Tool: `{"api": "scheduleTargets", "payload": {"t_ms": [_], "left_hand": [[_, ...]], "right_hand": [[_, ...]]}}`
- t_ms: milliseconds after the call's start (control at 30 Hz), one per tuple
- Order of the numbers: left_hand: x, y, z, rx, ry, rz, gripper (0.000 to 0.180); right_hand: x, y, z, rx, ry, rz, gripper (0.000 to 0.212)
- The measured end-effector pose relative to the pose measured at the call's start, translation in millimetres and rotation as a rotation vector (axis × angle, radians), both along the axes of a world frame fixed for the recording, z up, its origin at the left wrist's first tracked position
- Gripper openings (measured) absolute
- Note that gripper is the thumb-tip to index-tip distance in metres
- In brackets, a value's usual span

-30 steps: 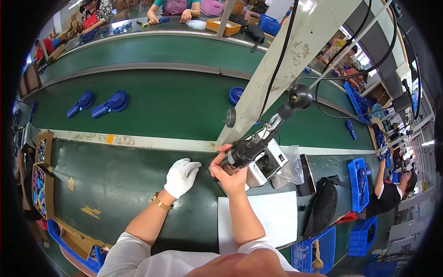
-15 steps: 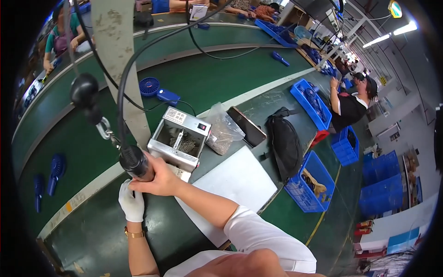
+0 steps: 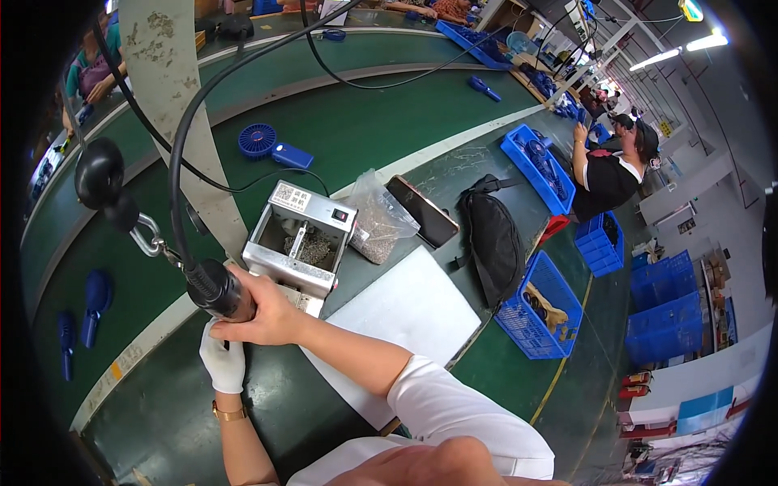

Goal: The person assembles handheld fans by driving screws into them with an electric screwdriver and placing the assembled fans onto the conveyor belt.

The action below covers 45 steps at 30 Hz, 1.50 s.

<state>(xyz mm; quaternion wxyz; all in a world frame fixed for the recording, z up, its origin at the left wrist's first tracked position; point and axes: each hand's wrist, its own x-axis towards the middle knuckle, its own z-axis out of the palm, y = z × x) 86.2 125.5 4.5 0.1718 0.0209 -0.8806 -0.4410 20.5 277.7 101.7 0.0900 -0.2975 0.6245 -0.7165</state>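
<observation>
My right hand (image 3: 271, 312), bare, is wrapped round a black electric screwdriver (image 3: 212, 285), upright and slightly tilted, hung from a metal hook with a cable rising from its top. Beneath it my left hand (image 3: 222, 364) wears a white glove, its fingers curled together at the tool's lower end. A small dark bit shows at those fingers, but what they hold is hidden. Just beyond my right hand stands a metal screw feeder (image 3: 335, 279) with small screws (image 3: 314, 249) inside its open top.
A clear bag of screws (image 3: 377, 235), a phone (image 3: 423, 212), a white foam sheet (image 3: 405, 304) and a black bag (image 3: 493, 243) lie to the right. Blue handheld fans (image 3: 96, 304) rest on the green belt (image 3: 365, 134). Blue crates (image 3: 541, 308) and a co-worker (image 3: 612, 178) are farther right.
My view has shifted slightly, so the bench items sit a little more to the left. Both hands keep their hold at the screwdriver. The far-left person's hands have come closer together.
</observation>
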Motion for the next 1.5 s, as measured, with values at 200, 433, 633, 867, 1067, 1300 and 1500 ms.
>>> {"api": "scheduleTargets", "payload": {"t_ms": [200,433,633,867,1067,1300,1500], "left_hand": [[5,15,5,0.085,-0.107,-0.326,0.018],[8,32,-1,0.024,-0.104,-0.291,0.020],[6,22,-14,0.268,-0.085,-0.110,0.024],[7,17,-13,0.241,-0.134,-0.204,0.021],[-5,-6,7,0.242,-0.023,-0.009,0.019],[-42,-285,-31,-0.806,-0.079,0.824,0.060],[-42,-408,-71,-0.771,-0.351,0.493,0.068]], "right_hand": [[-1,-3,-7,-0.045,0.006,-0.014,0.059],[-1,1,-2,0.001,-0.022,0.008,0.057],[-1,-1,-1,-0.025,-0.012,-0.002,0.056],[1,-3,0,-0.008,-0.019,-0.010,0.054],[-2,0,-7,-0.024,0.066,-0.039,0.057],[0,-4,-4,-0.076,-0.004,-0.012,0.056],[-2,-5,-5,-0.047,0.088,-0.031,0.063]]}}
